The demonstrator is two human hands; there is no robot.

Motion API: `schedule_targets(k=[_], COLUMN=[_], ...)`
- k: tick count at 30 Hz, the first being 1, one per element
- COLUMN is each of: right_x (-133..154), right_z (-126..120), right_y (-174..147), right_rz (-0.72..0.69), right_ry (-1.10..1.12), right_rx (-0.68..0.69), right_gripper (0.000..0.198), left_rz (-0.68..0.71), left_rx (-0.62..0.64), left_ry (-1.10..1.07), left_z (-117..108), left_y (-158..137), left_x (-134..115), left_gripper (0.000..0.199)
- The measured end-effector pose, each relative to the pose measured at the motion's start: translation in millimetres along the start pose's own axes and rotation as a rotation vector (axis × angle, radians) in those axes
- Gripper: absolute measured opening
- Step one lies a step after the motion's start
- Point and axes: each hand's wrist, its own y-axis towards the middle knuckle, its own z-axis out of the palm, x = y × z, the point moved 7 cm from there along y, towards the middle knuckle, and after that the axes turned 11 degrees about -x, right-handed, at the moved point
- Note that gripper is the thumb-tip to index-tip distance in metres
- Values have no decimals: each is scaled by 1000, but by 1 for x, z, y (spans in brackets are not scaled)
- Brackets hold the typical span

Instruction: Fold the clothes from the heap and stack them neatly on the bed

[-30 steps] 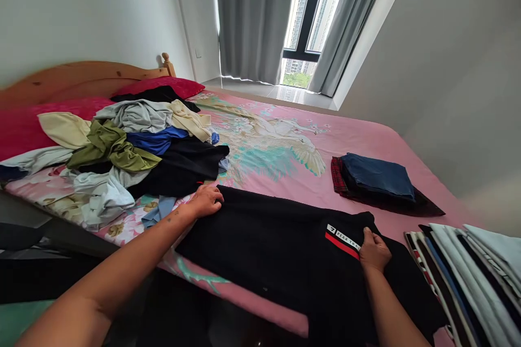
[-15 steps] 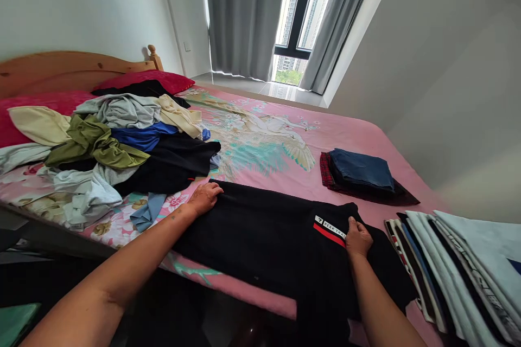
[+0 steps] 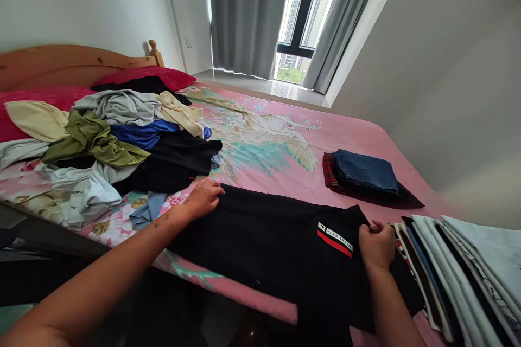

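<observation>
A black T-shirt (image 3: 260,238) lies spread along the near edge of the bed, part of it hanging over the side. On its chest is a white and red printed strip reading "PEAK TRAIN". My left hand (image 3: 205,197) holds the shirt's far left corner, fingers curled over the edge. At the other end, my right hand (image 3: 377,244) is closed on the black fabric near the shoulder, just right of the print. Some of the sleeve is hidden behind my right wrist and forearm.
A loose heap of clothes (image 3: 134,135) covers the bed's left side by red pillows (image 3: 171,77). Folded jeans (image 3: 365,171) lie on other folded garments at right. Nearer, a row of folded clothes (image 3: 456,265) leans along the right edge. Grey curtains (image 3: 250,16) hang beyond the bed.
My right hand has moved right, from the print's edge to the shoulder, uncovering more of the lettering. My left hand stays on the shirt's left corner. The view has shifted slightly.
</observation>
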Motion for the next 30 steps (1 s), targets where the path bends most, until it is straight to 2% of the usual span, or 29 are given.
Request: schedule_targets(k=[2,4,6,8,10,12,14,16,21,25,27,30], right_x=[54,117,169,191,179,149,121,105,109,120,122,121], right_z=[-6,10,38,67,95,113,118,118,117,116,114,111], right_y=[-17,-51,-96,-136,-163,-176,-180,-180,-181,-177,-172,-170], right_rz=[-155,-356,-595,-800,-904,-921,-911,-900,-877,-826,-764,-715], right_ry=[167,328,388,286,66,-137,-248,-301,-348,-365,-371,-385], right_rx=[-21,169,404,561,695,789,826,824,844,929,929,857], right_gripper=[39,32,31,37,44,53,59,61,61,62,64,66], left_rz=[61,73,33,-27,-86,-121,-124,-116,-132,-150,-169,-252], left_rx=[-31,-15,29,79,147,199,200,171,176,293,307,244], left_ry=[-111,-171,-163,-117,-58,-18,-4,3,-1,-10,30,100], left_z=[4,19,39,60,79,92,98,101,106,100,92,81], left_y=[17,33,43,43,30,11,-5,-14,-11,-2,0,-6], left_x=[-27,-51,-68,-74,-68,-56,-45,-38,-38,-38,-30,-9], left_gripper=[41,48,50,47,55,70,74,76,78,80,77,74])
